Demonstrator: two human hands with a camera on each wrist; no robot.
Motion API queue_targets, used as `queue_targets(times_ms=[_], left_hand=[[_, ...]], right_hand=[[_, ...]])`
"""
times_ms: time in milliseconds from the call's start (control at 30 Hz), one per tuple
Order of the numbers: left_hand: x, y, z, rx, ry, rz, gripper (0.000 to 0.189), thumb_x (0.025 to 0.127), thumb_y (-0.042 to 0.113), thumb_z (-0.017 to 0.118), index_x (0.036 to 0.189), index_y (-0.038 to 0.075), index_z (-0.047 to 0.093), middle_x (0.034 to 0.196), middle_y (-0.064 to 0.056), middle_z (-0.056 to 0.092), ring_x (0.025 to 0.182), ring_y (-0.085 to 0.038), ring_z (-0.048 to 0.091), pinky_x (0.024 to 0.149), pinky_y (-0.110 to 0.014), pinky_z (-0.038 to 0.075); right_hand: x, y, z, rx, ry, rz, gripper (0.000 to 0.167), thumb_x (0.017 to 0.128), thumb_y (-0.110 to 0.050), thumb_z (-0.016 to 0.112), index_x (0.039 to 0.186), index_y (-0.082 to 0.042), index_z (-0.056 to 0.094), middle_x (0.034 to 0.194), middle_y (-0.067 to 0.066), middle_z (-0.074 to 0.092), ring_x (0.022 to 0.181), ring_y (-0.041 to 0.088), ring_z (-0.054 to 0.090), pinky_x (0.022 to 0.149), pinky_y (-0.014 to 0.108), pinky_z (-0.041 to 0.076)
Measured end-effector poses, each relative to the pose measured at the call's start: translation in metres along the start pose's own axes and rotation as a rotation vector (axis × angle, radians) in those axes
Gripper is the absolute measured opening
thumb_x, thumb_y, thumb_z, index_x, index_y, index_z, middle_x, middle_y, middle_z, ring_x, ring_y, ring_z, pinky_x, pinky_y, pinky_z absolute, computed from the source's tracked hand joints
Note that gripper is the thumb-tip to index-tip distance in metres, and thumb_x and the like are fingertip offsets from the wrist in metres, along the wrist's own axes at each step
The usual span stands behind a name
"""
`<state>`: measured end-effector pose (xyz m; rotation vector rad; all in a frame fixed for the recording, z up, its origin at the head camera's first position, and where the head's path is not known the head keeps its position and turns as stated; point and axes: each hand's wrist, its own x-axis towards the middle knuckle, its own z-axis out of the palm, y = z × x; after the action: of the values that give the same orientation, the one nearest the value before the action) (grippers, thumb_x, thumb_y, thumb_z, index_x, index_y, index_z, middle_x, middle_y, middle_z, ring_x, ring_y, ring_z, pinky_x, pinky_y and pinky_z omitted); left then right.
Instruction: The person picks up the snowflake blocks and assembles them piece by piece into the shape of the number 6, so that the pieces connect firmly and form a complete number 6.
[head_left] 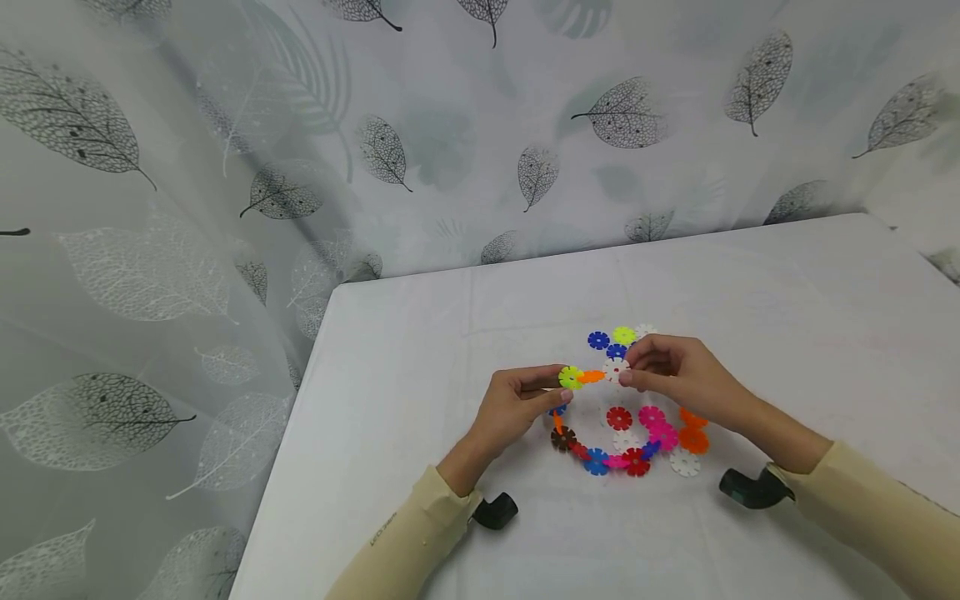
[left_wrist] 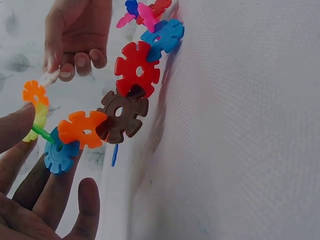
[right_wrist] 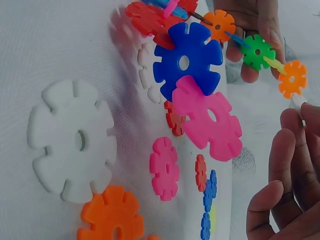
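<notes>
My left hand pinches the chain of notched plastic snowflake discs at a yellow-green disc, beside a green one. An orange disc links on from there. My right hand pinches a white disc, its edge slotted against that orange disc. From the left hand the chain runs down through a blue disc, another orange one and a brown disc. It curves on over the table through red, blue and pink discs to a dark blue disc and a pink disc.
Loose discs lie on the white table: a red disc inside the curve, a white disc and orange discs to the right, blue ones behind. A leaf-patterned curtain hangs along the back and left.
</notes>
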<state>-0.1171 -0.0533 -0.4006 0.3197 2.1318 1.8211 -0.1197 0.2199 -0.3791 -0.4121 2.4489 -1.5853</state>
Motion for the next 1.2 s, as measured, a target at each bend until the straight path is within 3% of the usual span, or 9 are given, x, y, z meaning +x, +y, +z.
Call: queue_targets(times_ms=[367,600,733,967,1200], left_hand=[[0.0003,0.0003,-0.0001,0.007,-0.004,-0.002,0.035,0.092,0.018,0.077,0.126,0.016,0.073,0.112,-0.003,0.075,0.097,-0.015,0.073,0.087,-0.029,0.056],[0.0,-0.0008,-0.0006,0.01,-0.006,0.016,0.034,0.091,0.02,0.078,0.125,0.017,0.074,0.113,0.0,0.074,0.099,-0.014,0.072,0.088,-0.029,0.055],[0.0002,-0.0009,-0.0008,0.007,-0.008,0.008,0.035,0.091,0.02,0.078,0.126,0.017,0.074,0.113,0.002,0.074,0.101,-0.012,0.072,0.09,-0.029,0.055],[0.0002,-0.0004,-0.001,0.019,-0.008,0.01,0.036,0.091,0.019,0.078,0.127,0.018,0.073,0.11,0.001,0.075,0.096,-0.014,0.072,0.085,-0.031,0.056],[0.0009,-0.0005,-0.0001,0.021,-0.005,-0.006,0.037,0.092,0.02,0.077,0.129,0.017,0.072,0.111,-0.003,0.075,0.095,-0.015,0.072,0.084,-0.029,0.055]], right_hand=[[-0.0008,0.0003,0.0006,-0.003,0.015,-0.03,0.022,0.093,-0.014,0.075,0.107,-0.002,0.065,0.094,0.007,0.071,0.087,0.032,0.069,0.075,0.03,0.058],[-0.0023,0.0001,0.0024,-0.078,0.054,-0.102,0.017,0.092,-0.014,0.077,0.104,-0.008,0.068,0.091,0.0,0.07,0.084,0.017,0.066,0.072,0.026,0.055],[-0.0027,0.0011,0.0021,-0.085,0.059,-0.11,0.016,0.092,-0.013,0.077,0.104,-0.008,0.068,0.092,0.0,0.07,0.085,0.016,0.067,0.072,0.025,0.055],[-0.0028,0.003,0.0036,-0.062,0.067,-0.118,0.017,0.091,-0.012,0.077,0.104,-0.007,0.067,0.092,0.001,0.071,0.083,0.018,0.067,0.07,0.026,0.056],[-0.0027,0.0033,0.0042,0.01,0.053,-0.103,0.018,0.093,-0.01,0.075,0.106,-0.002,0.066,0.093,0.005,0.072,0.082,0.03,0.069,0.071,0.031,0.059]])
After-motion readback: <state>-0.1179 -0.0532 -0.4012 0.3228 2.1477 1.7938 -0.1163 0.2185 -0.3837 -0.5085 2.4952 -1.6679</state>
